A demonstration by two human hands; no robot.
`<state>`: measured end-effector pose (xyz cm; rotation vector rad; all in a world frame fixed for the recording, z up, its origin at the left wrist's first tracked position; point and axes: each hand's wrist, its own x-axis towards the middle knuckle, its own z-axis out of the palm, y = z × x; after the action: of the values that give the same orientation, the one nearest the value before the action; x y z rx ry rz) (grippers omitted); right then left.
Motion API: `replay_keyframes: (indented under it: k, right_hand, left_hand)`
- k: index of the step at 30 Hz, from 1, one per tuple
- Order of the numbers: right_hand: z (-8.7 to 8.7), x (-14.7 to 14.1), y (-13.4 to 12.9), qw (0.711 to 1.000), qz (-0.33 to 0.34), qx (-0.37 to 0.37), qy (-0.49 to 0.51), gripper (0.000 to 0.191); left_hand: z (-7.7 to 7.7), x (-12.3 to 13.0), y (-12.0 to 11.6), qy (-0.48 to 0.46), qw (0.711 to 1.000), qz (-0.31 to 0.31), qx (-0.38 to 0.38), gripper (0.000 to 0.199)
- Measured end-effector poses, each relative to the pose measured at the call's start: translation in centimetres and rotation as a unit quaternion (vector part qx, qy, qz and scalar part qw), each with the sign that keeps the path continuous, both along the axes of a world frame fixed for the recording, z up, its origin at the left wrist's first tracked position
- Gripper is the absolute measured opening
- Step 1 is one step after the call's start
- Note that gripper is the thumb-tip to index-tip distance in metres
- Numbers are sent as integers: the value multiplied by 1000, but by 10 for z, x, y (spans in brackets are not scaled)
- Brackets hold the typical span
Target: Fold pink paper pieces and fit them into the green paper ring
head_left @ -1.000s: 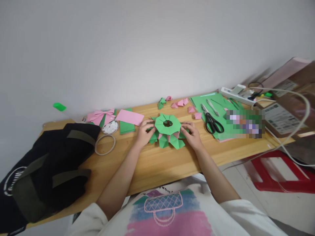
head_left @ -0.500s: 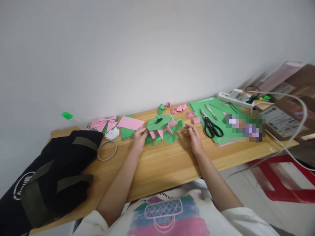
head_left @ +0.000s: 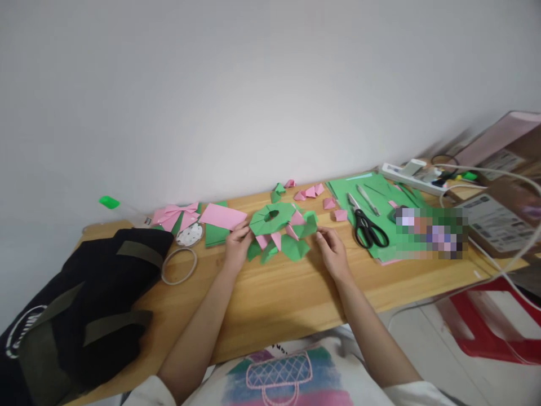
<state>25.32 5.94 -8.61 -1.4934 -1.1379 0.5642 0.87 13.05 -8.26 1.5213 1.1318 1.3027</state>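
Between my two hands is a folded green-and-pink paper flower [head_left: 273, 221], with a flat green top, a small hole in it, and pink and green points sticking out below. My left hand [head_left: 237, 247] grips its left edge between thumb and fingers. At the right side, my right hand [head_left: 335, 252] has its thumb and fingers drawn together at the tip of a green leaf. Close to my left hand lies a pink paper rectangle [head_left: 223, 216] on green paper [head_left: 216, 239]. Small folded pink pieces [head_left: 310, 192] lie behind the flower.
Black-handled scissors [head_left: 368, 228] and a utility knife [head_left: 368, 199] rest on green sheets [head_left: 344, 189] at right. A power strip [head_left: 414, 177], cables and cardboard boxes [head_left: 492, 217] stand beyond. At left are a tape ring [head_left: 180, 266], a pink bow-like paper piece [head_left: 176, 214] and a black bag [head_left: 91, 293].
My right hand has moved in to the leaf tip at the flower's right side, its fingers closing. My left hand keeps its grip. The view has shifted slightly.
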Motion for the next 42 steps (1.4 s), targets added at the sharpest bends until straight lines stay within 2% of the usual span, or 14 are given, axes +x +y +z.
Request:
replay_keyframes:
  k: [6,8,11,13,15,19,23,27,31,35,37,39,42]
  right_hand:
    - [-1,-2,-8,990,-126,-22,-58,29]
    - [5,0,-12,986,-141,-25,-83,28]
    - [17,15,-8,984,-122,-35,-127,27]
    - [26,34,4,971,-105,-58,-206,30]
    - [35,57,22,944,-90,-89,-303,34]
    - [47,93,67,929,-72,-120,-341,28]
    - [49,99,99,924,-78,-165,-336,20]
    - [53,89,109,934,-61,-199,-291,21]
    - [69,80,93,956,6,-199,-214,32]
    - [93,72,59,975,110,-172,-84,40]
    - [105,65,39,981,127,-146,-12,38]
    - [115,54,21,984,122,-130,7,36]
    - [120,34,-4,979,158,-125,10,34]
  left_hand:
    - [8,3,-7,127,987,-47,89,10]
    - [8,5,-7,153,981,-52,111,12]
    - [6,6,-6,180,973,-46,137,16]
    - [5,5,-6,192,969,-42,148,17]
    - [4,4,-6,203,966,-40,153,17]
    - [4,3,-8,220,963,-43,149,15]
    - [4,2,-9,230,961,-46,144,16]
    - [1,2,-8,235,961,-39,143,18]
    - [-1,3,-7,230,962,-34,141,21]
    - [-4,2,-5,211,969,-26,123,30]
    - [-4,2,-5,198,974,-9,110,32]
    - [3,3,-7,188,977,21,99,31]
    - [30,12,-21,166,981,58,86,26]
